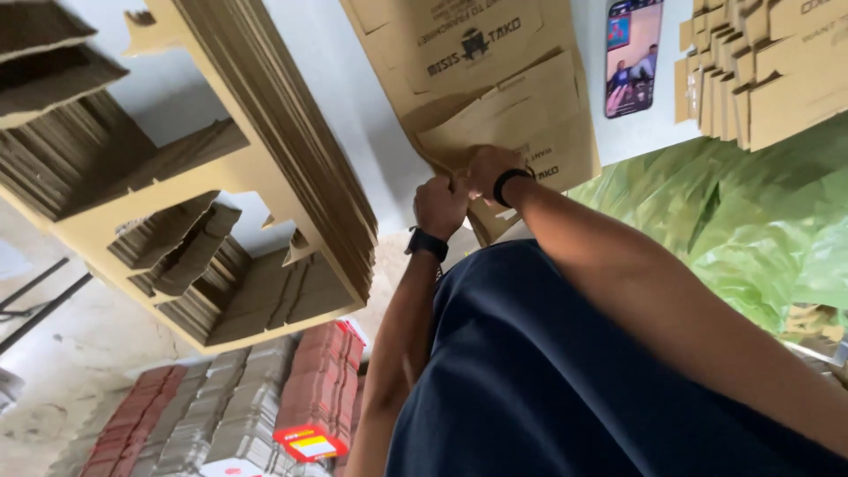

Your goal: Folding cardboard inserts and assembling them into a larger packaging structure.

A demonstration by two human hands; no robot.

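Observation:
My left hand (439, 205), with a black watch on its wrist, and my right hand (490, 168), with a black band on its wrist, meet at the lower edge of a flat brown cardboard box blank (503, 97). Both hands pinch a flap of this blank, fingers closed on it and knuckles nearly touching. The blank lies on a white surface (353, 79) with dark printing on its face. My navy shirt (548, 371) fills the lower middle of the view and hides what is below the hands.
A tall stack of die-cut brown cardboard blanks (265, 150) leans at the left. More brown blanks (760, 71) are piled at the top right. A phone (633, 57) with a lit screen lies beside the blank. Green plastic sheeting (733, 212) is at the right. Red and white folded boxes (265, 397) are stacked below.

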